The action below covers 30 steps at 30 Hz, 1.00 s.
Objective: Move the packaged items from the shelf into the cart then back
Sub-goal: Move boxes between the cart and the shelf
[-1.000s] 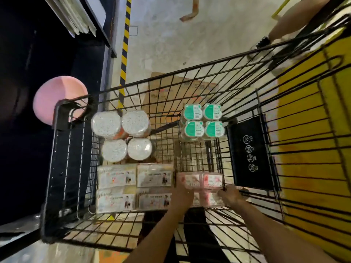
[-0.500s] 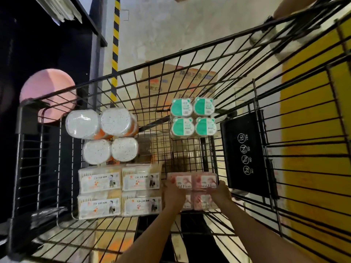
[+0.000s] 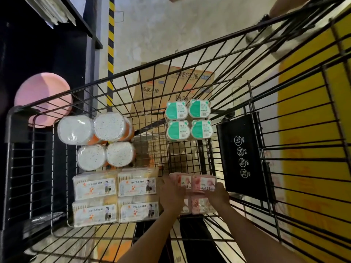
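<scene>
Head view: left hand (image 3: 171, 194), right hand (image 3: 218, 193) clasp pink pack (image 3: 203, 184) sides, near right of cart (image 3: 190, 162), squaring rows.

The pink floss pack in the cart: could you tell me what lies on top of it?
Both hands rest on the pink floss pack: left hand, right hand. The labels beneath them are covered.

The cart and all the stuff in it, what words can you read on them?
"YES", "NO", "NO", "NO": black sign on the cart, beside round symbols.
"...nal Floss": pink packs under both hands, partly hidden.
"精制..." (rest unclear): cardboard box behind the cart.
Green-lidded tubs: print too small.
Cotton swab packs: print too blurred.
White-topped tubs: no words seen.
</scene>
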Available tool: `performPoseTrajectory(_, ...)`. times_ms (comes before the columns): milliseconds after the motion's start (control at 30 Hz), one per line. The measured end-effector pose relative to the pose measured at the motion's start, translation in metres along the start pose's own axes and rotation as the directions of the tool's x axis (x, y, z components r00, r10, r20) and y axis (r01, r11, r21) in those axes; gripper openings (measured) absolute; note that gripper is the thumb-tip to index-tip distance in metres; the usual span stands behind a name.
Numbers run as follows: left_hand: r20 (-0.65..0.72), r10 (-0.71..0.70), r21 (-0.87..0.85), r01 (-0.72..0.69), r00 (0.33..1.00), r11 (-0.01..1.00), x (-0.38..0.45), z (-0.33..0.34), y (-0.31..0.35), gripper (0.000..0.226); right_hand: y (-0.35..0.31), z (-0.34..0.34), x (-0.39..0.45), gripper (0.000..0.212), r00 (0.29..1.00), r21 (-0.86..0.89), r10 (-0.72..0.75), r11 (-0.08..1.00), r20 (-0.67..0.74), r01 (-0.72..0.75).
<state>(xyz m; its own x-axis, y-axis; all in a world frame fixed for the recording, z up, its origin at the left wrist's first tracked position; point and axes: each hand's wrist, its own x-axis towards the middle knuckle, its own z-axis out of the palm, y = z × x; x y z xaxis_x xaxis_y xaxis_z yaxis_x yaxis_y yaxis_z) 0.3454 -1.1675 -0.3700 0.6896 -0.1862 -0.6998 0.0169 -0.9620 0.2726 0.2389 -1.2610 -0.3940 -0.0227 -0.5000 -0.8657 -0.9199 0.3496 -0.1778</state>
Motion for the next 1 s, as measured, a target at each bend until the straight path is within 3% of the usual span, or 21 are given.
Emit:
performPoseTrajectory(100, 0.114, 0.037, -0.034, -0.033, 0.993, 0.999, 0.007, 0.005, -0.003, 0.022, -0.002, 0.001, -0.002, 0.037, 1.000, -0.025, -0.015, 1.000, -0.025, 0.014)
performPoseTrajectory(267, 0.169, 0.093, -0.288, -0.040, 0.981, 0.957, 0.004, -0.009, -0.001, 0.029, -0.003, 0.002, -0.003, 0.043, 0.999, -0.037, -0.022, 0.999, -0.045, 0.021)
performPoseTrajectory(367, 0.260, 0.116, -0.516, 0.037, 0.959, 0.856, 0.002, -0.034, 0.000, 0.050, -0.009, 0.005, -0.006, 0.053, 0.997, -0.076, -0.024, 0.997, -0.074, 0.019)
performPoseTrajectory(467, 0.365, 0.259, -0.660, 0.053, 0.894, 0.750, 0.001, -0.063, -0.002, 0.053, -0.015, 0.010, -0.007, 0.069, 0.996, -0.130, -0.008, 0.992, -0.086, -0.003)
performPoseTrajectory(667, 0.461, 0.326, -0.677, 0.090, 0.825, 0.730, 0.007, -0.093, -0.013, 0.038, -0.022, 0.020, -0.008, 0.077, 0.988, -0.198, 0.003, 0.980, -0.155, -0.034)
performPoseTrajectory(900, 0.446, 0.307, -0.689, 0.104, 0.841, 0.717, 0.013, -0.101, -0.025, 0.039, -0.022, 0.028, -0.008, 0.078, 0.987, -0.220, 0.003, 0.975, -0.164, -0.040)
performPoseTrajectory(1000, 0.433, 0.296, -0.682, 0.095, 0.852, 0.725, 0.013, -0.102, -0.026, 0.039, -0.023, 0.027, -0.007, 0.078, 0.985, -0.137, 0.032, 0.989, -0.172, -0.056)
